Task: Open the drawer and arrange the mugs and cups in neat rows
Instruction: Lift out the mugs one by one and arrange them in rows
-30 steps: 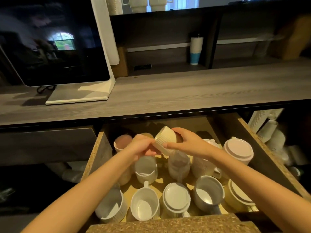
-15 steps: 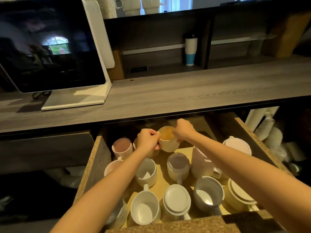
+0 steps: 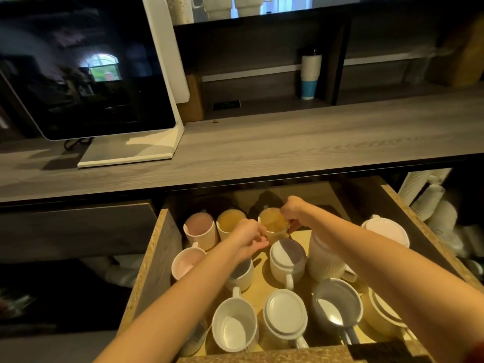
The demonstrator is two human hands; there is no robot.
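Note:
The wooden drawer [image 3: 157,247] stands pulled open below the counter, holding several mugs and cups. A cream ribbed cup [image 3: 272,222] stands upright in the back row, right of a second cream cup [image 3: 229,222] and a pinkish cup [image 3: 200,229]. My right hand [image 3: 294,209] pinches its right rim. My left hand [image 3: 248,237] rests against its left side, fingers curled. In front sit a lidded mug [image 3: 286,258], a white ribbed jar [image 3: 326,260], an open white mug [image 3: 234,323], a lidded white mug [image 3: 285,314] and a grey mug [image 3: 337,305].
A grey wood counter [image 3: 288,145] overhangs the drawer's back. On it stands a white-framed screen [image 3: 86,74]; a blue and white tumbler [image 3: 310,73] sits on a shelf. Stacked paper cups [image 3: 429,200] lie right of the drawer, whose right wall [image 3: 429,231] runs by my forearm.
The cream cup went from tilted in both hands to upright in the back row, farther back and lower. Both hands followed it toward the drawer's rear.

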